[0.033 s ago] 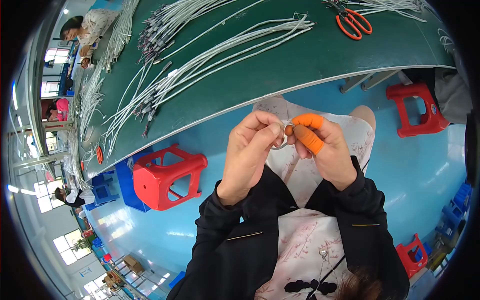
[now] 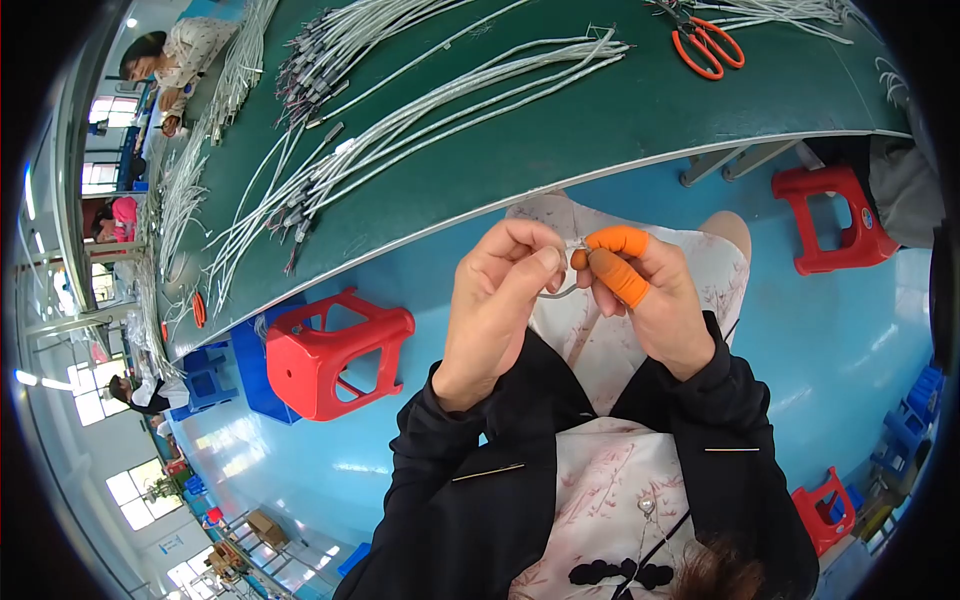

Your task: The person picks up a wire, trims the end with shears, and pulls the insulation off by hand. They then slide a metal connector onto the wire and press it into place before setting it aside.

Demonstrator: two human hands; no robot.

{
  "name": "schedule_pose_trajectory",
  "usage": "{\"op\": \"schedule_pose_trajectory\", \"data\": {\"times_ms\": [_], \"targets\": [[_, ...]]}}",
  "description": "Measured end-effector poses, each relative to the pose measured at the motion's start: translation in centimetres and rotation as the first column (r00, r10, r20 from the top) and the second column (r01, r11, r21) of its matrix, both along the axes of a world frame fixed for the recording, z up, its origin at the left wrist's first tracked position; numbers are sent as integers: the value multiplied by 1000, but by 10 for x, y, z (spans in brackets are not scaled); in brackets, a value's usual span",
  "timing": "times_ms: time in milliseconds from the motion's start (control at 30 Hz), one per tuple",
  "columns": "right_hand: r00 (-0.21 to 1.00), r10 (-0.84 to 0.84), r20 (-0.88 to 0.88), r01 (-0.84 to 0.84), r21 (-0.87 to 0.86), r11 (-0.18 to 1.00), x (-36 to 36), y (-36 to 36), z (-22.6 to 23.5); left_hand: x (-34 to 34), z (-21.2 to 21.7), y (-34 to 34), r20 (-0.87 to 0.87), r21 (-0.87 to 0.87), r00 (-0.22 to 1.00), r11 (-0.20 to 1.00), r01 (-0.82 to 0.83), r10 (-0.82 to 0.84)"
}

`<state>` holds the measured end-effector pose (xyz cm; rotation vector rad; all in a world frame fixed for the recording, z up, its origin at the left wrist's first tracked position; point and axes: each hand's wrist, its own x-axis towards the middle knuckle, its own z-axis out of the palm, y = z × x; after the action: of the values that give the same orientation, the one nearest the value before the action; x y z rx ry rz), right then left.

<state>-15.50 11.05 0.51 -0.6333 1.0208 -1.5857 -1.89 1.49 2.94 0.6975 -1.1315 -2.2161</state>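
Above my lap, my left hand (image 2: 500, 300) pinches a thin pale cable (image 2: 558, 294) between thumb and forefinger. A short grey loop of it hangs just below the fingertips. My right hand (image 2: 660, 300) wears orange finger cots (image 2: 622, 280) on thumb and fingers, and these close on the cable's end close beside the left fingertips. The end itself is small and mostly covered by the fingers. Beyond the hands, a bundle of white cables (image 2: 400, 130) with grey connectors lies on the green table (image 2: 590, 125).
Orange-handled scissors (image 2: 706, 45) lie at the table's far right. Another pile of cables (image 2: 310, 75) lies behind the near bundle. Red stools stand left (image 2: 325, 360) and right (image 2: 835, 220) of me. A co-worker (image 2: 185, 60) sits at the far left.
My left hand has shifted slightly left, so the gap between the two hands' fingertips is a little wider. The grey cable loop shows more. The right hand has barely moved.
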Motion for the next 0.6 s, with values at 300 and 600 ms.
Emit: {"op": "schedule_pose_trajectory", "data": {"times_ms": [300,600], "targets": [[939,-94,-330,78,-62,995,5,0,6,0,7,0,79,-336,997,942,4,24],[990,-17,-140,24,46,999,4,3,8,-3,3,7,94,-241,984,962,-127,153]]}}
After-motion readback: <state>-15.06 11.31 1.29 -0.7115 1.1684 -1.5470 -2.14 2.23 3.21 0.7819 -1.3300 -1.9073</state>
